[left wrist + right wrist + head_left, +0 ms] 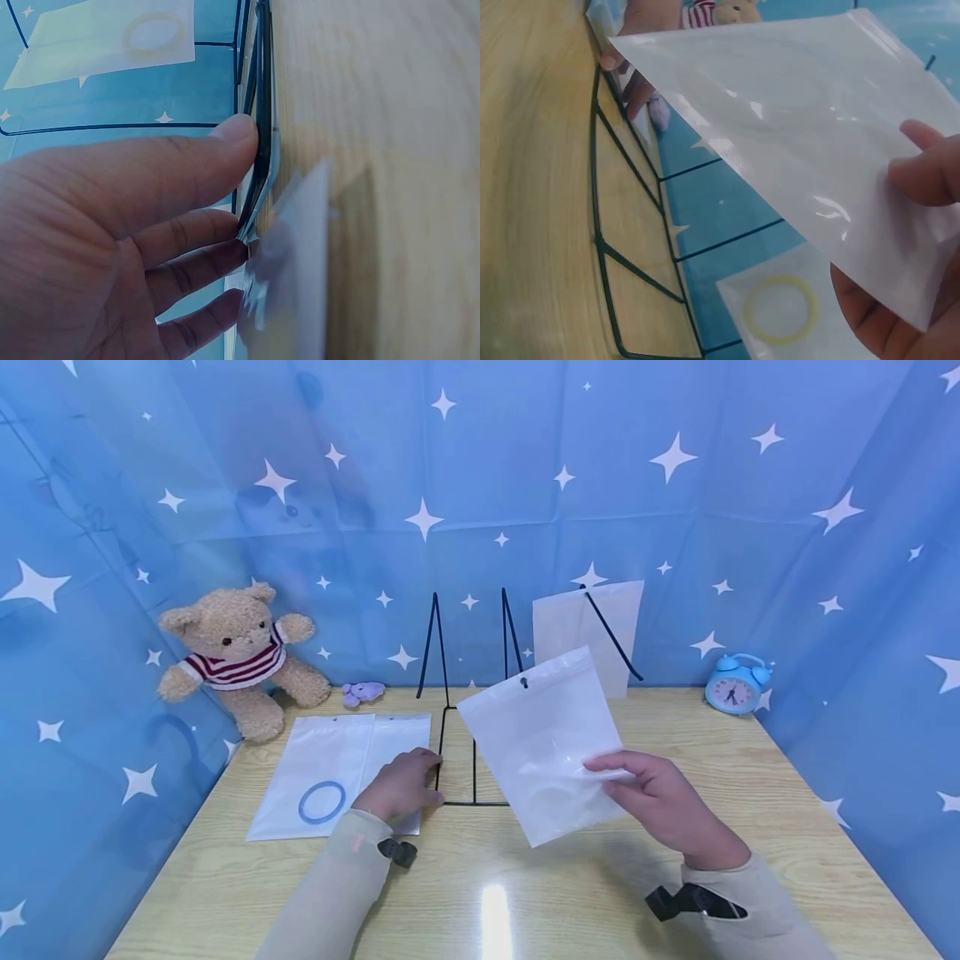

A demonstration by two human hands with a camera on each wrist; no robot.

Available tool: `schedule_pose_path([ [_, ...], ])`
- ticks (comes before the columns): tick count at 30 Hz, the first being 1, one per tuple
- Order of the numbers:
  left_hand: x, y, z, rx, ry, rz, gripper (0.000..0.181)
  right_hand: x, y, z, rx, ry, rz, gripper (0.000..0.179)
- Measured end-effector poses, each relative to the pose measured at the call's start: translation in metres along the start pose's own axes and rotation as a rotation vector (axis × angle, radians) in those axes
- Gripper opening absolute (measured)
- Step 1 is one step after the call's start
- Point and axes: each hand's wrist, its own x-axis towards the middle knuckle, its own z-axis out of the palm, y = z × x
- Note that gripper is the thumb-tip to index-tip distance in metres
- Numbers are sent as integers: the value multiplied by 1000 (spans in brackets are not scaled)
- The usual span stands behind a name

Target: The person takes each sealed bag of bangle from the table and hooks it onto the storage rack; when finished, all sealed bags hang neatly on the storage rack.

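My right hand (660,797) pinches the side edge of a white zip bag (551,735), thumb on one face and fingers behind. The bag is tilted, with the middle prong's tip at the hole in its top. A faint round shape shows through it in the right wrist view. At the lower left of the black wire rack (474,803), my left hand (401,781) holds the frame, its thumb against the wire (262,112). Another white bag (588,618) hangs from the right prong; a yellow ring (781,309) shows in it in the right wrist view.
Left of the rack lie two white bags (300,760), overlapping, with a blue ring (322,802) seen on the left one. Behind are a teddy bear (238,652), a small purple toy (363,693) and, at right, a blue alarm clock (735,685). Starry curtains surround the table.
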Motion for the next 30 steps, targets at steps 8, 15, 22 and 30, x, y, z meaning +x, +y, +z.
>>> schedule_pose_path([
  [8,1,-1,1,2,-1,2,69,4,13,14,-54,61,48,35],
  [15,1,-1,1,0,-4,4,69,7,22,26,-35,105,-3,33],
  [22,3,-1,1,7,-10,-2,69,11,26,37,-33,109,33,33],
  [30,4,0,1,11,-17,-19,70,16,29,50,-123,105,55,36],
])
